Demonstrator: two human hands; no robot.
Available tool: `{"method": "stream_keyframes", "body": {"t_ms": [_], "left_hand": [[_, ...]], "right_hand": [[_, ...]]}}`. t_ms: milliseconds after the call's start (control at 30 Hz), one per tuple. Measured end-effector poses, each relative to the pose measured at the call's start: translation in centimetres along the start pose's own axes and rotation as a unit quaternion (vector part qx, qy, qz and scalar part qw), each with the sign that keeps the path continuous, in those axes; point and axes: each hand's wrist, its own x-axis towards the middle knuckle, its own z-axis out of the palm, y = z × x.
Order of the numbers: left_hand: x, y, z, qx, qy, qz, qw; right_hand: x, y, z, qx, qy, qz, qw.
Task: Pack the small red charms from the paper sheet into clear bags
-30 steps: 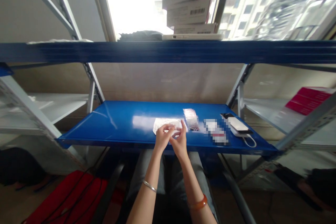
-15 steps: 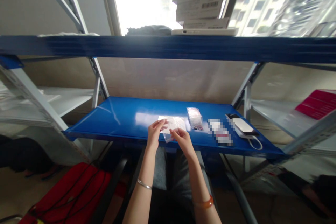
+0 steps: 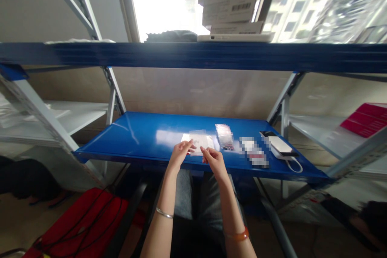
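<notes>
A small clear plastic bag (image 3: 198, 139) is held up between my two hands above the near edge of the blue shelf (image 3: 145, 133). My left hand (image 3: 180, 152) grips its left side with thumb and fingers. At the bag's lower right corner, my right hand (image 3: 214, 159) is closed in a pinch with the other fingers curled. Behind the bag, white and clear packaging lies on the shelf, partly covered by it. A row of small clear packets (image 3: 224, 137) lies just right of my hands.
Farther right are a blurred-out item (image 3: 254, 152) and a phone-like device (image 3: 281, 146) with a white cable loop. An upper blue beam (image 3: 187, 54) crosses ahead, with stacked boxes (image 3: 229, 6) above it. A red case (image 3: 81, 221) with black cables stands at lower left.
The clear bag has turned and risen, now facing me more upright between my hands. My right hand has shifted slightly right, and my left hand slightly down.
</notes>
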Motion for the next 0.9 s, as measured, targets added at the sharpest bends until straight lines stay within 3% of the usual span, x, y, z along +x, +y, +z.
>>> {"method": "stream_keyframes", "body": {"t_ms": [100,200,467,667,900], "left_hand": [[-0.3,0.0,0.1,0.06,-0.077,0.041,0.994],[-0.6,0.3,0.3,0.063,-0.107,0.06,0.99],[-0.4,0.2,0.3,0.088,-0.08,0.077,0.99],[-0.7,0.6,0.4,0.089,-0.072,0.082,0.99],[-0.5,0.6,0.4,0.042,-0.065,0.095,0.992]], "right_hand": [[0.1,0.2,-0.3,0.02,0.043,0.0,0.999],[0.1,0.1,-0.4,0.029,0.055,0.006,0.998],[-0.2,-0.8,-0.1,0.031,0.054,0.003,0.998],[0.0,-0.2,-0.3,0.037,0.045,0.007,0.998],[0.0,-0.4,-0.3,0.069,-0.012,0.013,0.997]]}}
